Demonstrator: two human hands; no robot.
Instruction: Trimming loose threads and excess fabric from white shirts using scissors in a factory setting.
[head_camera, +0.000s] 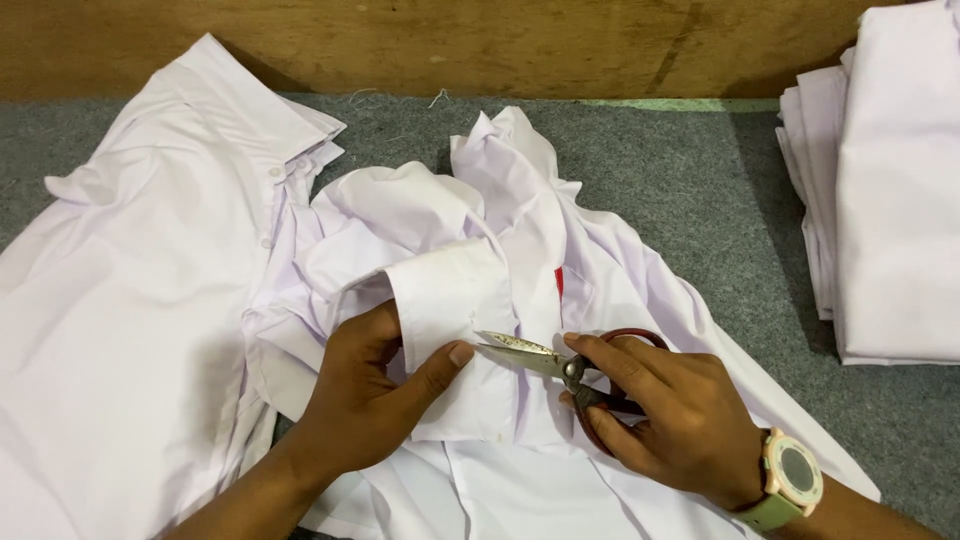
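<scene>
- Worktop (690, 190): grey felt-like cover with a wooden board along the back. Bare patches show right of the middle, the rest is under cloth.
- Left shirt (150, 280): big white one spread flat, collar up top. Looks set aside, but I can't tell if it's been worked on. Its lower part runs off the frame.
- Stack (890, 190) on the right: folded white garments, well apart from the hands. Can't count them, and the pile is cut off at the top and right edge.
- Middle shirt (500, 250): crumpled white one, this is the one being handled. A small red tag (560, 282) peeks out of a fold.
- Cuff (450, 300): left hand (365, 395) is clamped on it, thumb pressed on top, fingers tucked under, holding it flat right beside the blades.
- Scissors (545, 358): right hand (660, 415) is closed through the dark red handles, watch (790, 475) on that wrist. Blades look nearly together, tips touching the cuff edge by the left thumb.
- Progress, my guess: trimming at the cuff is mid-way at most. No loose thread is visible, too fine to make out, so what's been snipped and what's left is unclear.
</scene>
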